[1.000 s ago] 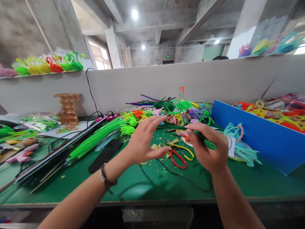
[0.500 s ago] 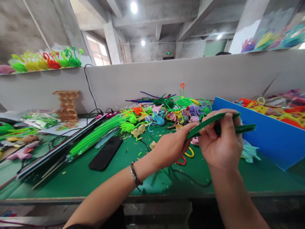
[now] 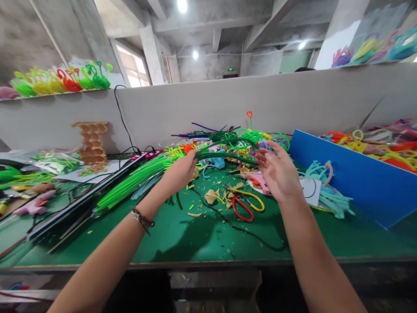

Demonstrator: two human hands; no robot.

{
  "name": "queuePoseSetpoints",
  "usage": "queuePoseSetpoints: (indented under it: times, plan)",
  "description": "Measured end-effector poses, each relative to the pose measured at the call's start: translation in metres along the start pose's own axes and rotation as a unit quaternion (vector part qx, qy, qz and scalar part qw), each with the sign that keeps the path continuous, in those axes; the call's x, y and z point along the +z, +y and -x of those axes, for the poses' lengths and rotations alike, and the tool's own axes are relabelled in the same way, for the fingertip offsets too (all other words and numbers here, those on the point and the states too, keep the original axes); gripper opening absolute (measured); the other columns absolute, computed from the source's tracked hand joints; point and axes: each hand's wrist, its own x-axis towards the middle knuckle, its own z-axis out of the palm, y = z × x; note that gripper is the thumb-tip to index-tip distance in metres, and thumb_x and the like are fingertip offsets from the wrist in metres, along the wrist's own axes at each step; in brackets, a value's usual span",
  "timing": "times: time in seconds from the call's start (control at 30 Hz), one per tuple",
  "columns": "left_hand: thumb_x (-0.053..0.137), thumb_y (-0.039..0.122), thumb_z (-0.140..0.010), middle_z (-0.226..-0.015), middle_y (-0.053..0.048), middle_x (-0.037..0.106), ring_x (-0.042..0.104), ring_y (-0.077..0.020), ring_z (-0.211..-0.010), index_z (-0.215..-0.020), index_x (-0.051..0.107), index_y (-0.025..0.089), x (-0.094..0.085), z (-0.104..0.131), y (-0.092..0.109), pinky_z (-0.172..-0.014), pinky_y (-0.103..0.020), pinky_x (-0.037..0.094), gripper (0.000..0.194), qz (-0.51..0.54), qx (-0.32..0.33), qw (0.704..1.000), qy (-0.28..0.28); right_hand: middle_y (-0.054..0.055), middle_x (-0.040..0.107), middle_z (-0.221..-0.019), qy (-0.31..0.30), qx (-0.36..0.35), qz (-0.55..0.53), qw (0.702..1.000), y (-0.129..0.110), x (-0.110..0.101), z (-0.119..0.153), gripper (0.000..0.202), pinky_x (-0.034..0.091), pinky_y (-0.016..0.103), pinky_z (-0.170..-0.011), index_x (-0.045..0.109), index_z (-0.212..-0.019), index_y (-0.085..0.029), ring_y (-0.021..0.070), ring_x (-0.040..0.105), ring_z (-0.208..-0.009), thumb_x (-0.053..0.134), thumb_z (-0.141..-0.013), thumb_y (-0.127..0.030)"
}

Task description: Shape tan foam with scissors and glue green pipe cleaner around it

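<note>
Dark green fuzzy stems [image 3: 224, 154] stretch between my two hands above the table, bowed into strands with a gap between them. My left hand [image 3: 183, 170] is closed around their left end. At their right end, my right hand [image 3: 276, 170] has its fingers partly spread, with the thumb and fingertips against the stems. Below the hands lie scissors with one red and one yellow handle [image 3: 246, 204], beside beige scraps [image 3: 211, 196]. A pink piece [image 3: 260, 181] sits just left of my right wrist.
A blue board [image 3: 355, 178] stands at the right, with teal stems [image 3: 335, 200] before it. Bright green stems [image 3: 133, 182] in plastic lie at the left. Colourful fuzzy pieces are heaped at the back by a grey partition [image 3: 208, 104]. A black cord crosses the front.
My hands have moved apart, the left one leftward and the right one slightly left. The stems now span between them, and the scissors and teal stems are more visible.
</note>
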Motion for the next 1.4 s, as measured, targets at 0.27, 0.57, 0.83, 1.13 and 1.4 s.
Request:
queuePoseSetpoints:
  times: [0.27,0.57,0.83,1.13,1.4]
  plan:
    - [0.037,0.009,-0.077,-0.100,-0.025,0.060,0.061,-0.0298,-0.093,-0.122,0.038,-0.003,0.055,0.019,-0.054,-0.076,-0.039,0.047,0.046,-0.076,-0.108,0.990,-0.046,0.005,0.061,-0.083,-0.280,-0.087,0.374,0.880,0.047,0.020,0.024,0.022,0.046,0.036,-0.076,0.058,-0.093,-0.019,0.0176,0.058,-0.079,0.053,-0.072,-0.021]
    - [0.054,0.021,-0.075,-0.127,-0.019,0.045,0.038,-0.0320,-0.122,-0.128,0.039,0.012,0.051,0.038,-0.037,-0.101,-0.047,0.029,0.056,-0.029,-0.028,0.999,-0.033,0.010,0.056,-0.092,-0.419,-0.110,0.485,0.760,0.087,0.045,0.055,0.026,0.045,0.038,-0.076,0.059,-0.094,-0.016,0.0237,0.059,-0.087,0.056,-0.070,-0.006]
    - [0.030,0.034,-0.087,-0.112,-0.010,0.058,0.054,-0.0195,-0.104,-0.117,0.046,0.013,0.060,0.048,0.003,-0.090,-0.034,0.044,0.040,0.399,-0.051,0.915,-0.029,0.011,0.051,-0.121,-0.409,-0.198,0.369,0.810,0.076,0.047,0.056,0.034,0.038,0.038,-0.096,0.045,-0.113,-0.020,0.0200,0.046,-0.115,0.050,-0.080,-0.024]
    - [0.039,0.051,-0.081,-0.084,-0.004,0.059,0.054,-0.0132,-0.065,-0.121,0.041,0.016,0.080,0.059,0.005,-0.052,-0.023,0.044,0.054,0.637,-0.173,0.750,-0.040,0.012,0.047,-0.127,-0.418,-0.140,0.300,0.846,0.074,0.052,0.068,0.050,0.040,0.039,-0.095,0.036,-0.126,-0.020,0.0215,0.045,-0.117,0.052,-0.079,-0.030]
    - [0.048,0.049,-0.076,-0.092,-0.005,0.058,0.053,-0.0112,-0.067,-0.110,0.050,0.016,0.072,0.064,-0.011,-0.060,-0.023,0.043,0.047,0.659,-0.157,0.727,-0.108,0.010,0.055,-0.114,-0.409,-0.059,0.363,0.835,0.066,0.037,0.060,0.032,0.045,0.033,-0.085,0.049,-0.113,-0.018,0.0180,0.053,-0.103,0.047,-0.082,-0.024]
